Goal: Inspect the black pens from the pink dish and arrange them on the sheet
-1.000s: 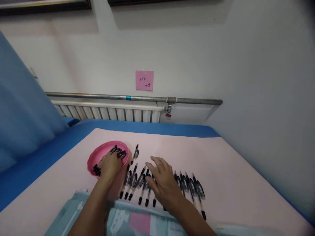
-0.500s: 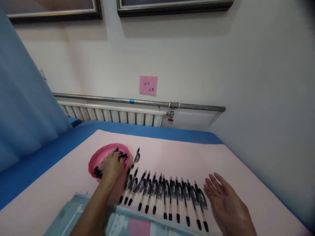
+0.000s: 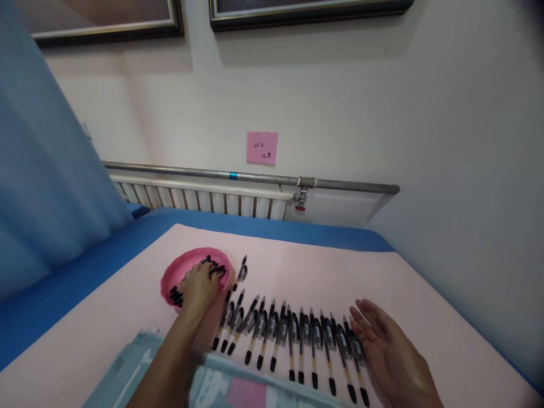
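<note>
Reaching into the pink dish (image 3: 169,276) at the left of the pink sheet (image 3: 323,272), my left hand (image 3: 199,287) is lying palm down over a bundle of black pens (image 3: 216,267) held in that dish. Its fingers are curling down over the bundle, but I cannot tell whether they are actually gripping any pen; dark pen ends are showing past the hand on both sides.

My right hand (image 3: 393,357) is lying flat and wide, fingers stretched out and close together, holding nothing. Its fingertips are touching the right end of the row of pens (image 3: 293,334), which is lying across the near part of the sheet between my two hands. The pens in the row are lying side by side with tips pointing away from me, the left ones slanting and crowding together. One single pen (image 3: 242,268) is lying apart, just beside the dish's right rim.

A patterned cloth (image 3: 229,388) is covering the near edge under my left forearm. A blue cover (image 3: 85,266) is showing around the sheet. Behind it, a radiator (image 3: 199,198) and a pipe (image 3: 255,177) are running along the wall, with a pink note (image 3: 262,148) above and a blue curtain (image 3: 42,170) at the left.
</note>
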The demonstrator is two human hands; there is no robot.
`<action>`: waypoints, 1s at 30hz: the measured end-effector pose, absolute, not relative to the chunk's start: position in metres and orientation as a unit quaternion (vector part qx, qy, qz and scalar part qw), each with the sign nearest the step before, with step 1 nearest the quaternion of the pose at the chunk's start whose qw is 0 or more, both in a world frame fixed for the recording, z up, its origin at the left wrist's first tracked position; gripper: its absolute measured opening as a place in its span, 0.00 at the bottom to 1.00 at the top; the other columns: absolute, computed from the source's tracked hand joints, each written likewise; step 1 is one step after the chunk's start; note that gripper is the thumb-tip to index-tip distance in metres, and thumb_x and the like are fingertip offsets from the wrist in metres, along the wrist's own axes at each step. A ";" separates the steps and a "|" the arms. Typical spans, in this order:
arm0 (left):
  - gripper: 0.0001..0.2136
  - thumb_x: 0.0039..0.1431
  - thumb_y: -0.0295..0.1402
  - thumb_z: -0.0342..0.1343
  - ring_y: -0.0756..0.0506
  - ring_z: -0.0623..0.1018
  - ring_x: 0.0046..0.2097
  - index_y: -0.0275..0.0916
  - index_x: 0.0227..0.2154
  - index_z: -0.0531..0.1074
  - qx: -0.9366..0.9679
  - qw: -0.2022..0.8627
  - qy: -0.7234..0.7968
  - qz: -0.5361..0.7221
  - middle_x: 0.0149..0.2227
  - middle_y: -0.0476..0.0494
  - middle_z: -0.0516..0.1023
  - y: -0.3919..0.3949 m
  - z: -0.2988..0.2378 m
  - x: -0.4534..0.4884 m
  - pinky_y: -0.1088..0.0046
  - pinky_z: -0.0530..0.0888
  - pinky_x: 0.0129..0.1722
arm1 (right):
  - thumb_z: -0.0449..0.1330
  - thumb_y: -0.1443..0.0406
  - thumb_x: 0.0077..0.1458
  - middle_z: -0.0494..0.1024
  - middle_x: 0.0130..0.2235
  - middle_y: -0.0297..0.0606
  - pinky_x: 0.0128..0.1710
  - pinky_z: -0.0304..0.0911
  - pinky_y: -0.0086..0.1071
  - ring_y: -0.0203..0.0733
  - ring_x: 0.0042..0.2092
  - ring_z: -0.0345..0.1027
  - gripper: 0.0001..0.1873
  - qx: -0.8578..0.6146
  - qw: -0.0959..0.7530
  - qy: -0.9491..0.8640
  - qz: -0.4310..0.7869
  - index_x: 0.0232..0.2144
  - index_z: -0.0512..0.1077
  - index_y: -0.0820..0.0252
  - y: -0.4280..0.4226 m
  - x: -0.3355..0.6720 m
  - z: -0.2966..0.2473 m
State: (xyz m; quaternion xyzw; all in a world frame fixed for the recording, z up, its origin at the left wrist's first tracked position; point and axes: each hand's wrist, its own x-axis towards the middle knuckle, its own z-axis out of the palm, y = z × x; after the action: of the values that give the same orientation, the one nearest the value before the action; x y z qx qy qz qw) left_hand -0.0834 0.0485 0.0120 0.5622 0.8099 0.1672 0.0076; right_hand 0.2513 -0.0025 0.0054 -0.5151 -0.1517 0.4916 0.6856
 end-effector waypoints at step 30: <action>0.14 0.55 0.31 0.44 0.41 0.70 0.47 0.37 0.40 0.72 0.607 0.027 0.764 0.218 0.42 0.39 0.74 0.040 0.015 -0.061 0.67 0.64 0.45 | 0.60 0.54 0.44 0.75 0.41 0.41 0.37 0.66 0.32 0.46 0.45 0.69 0.17 -0.521 0.620 -0.227 0.541 0.34 0.71 0.60 -0.015 0.235 0.015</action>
State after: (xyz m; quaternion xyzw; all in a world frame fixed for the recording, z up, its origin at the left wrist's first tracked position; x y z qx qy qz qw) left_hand -0.0610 0.0404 0.0146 0.6071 0.7638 0.2177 0.0266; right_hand 0.2354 -0.0147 0.0149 -0.5208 -0.2271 0.5412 0.6199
